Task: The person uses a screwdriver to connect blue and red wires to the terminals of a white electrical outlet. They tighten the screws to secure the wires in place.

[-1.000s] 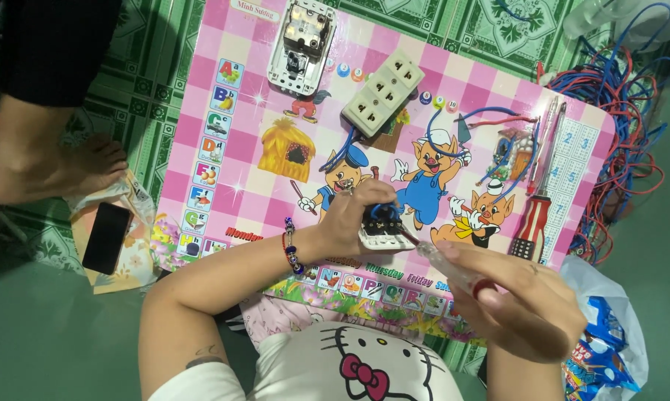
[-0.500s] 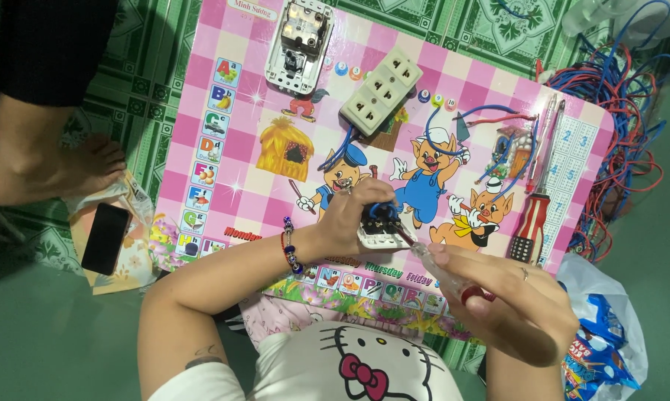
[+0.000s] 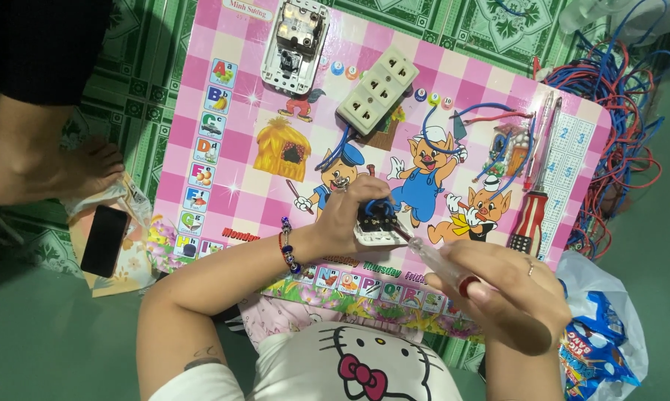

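1. Two bare hands work over a pink checked cartoon desk (image 3: 223, 156) that stands on a green patterned floor mat (image 3: 149, 67).
2. The left hand (image 3: 350, 215), with a beaded bracelet (image 3: 288, 245) at its wrist, is clamped on a small white switch module (image 3: 376, 229), pressing it down near the desk's front edge; blue wires (image 3: 379, 204) rise from the module under the fingers.
3. The right hand (image 3: 509, 293) is closed around a clear-handled screwdriver (image 3: 433, 260); its tip meets the module's right side.
4. A red-and-black-handled screwdriver (image 3: 529, 221) lies on the desk's right part, just beside a slimmer tool (image 3: 544, 130) above it.
5. A cream three-outlet socket strip (image 3: 373, 90) lies at the desk's upper middle, tilted, with blue wire running from it.
6. A white switch plate (image 3: 296, 46), back up, lies at the top edge, left of the strip.
7. A tangle of red and blue wires (image 3: 617, 111) lies on the floor to the right of the desk.
8. A blue-printed plastic bag (image 3: 599, 334) lies near the right forearm.
9. A black phone (image 3: 105, 240) rests on paper left of the desk, near another person's bare foot (image 3: 53, 174).
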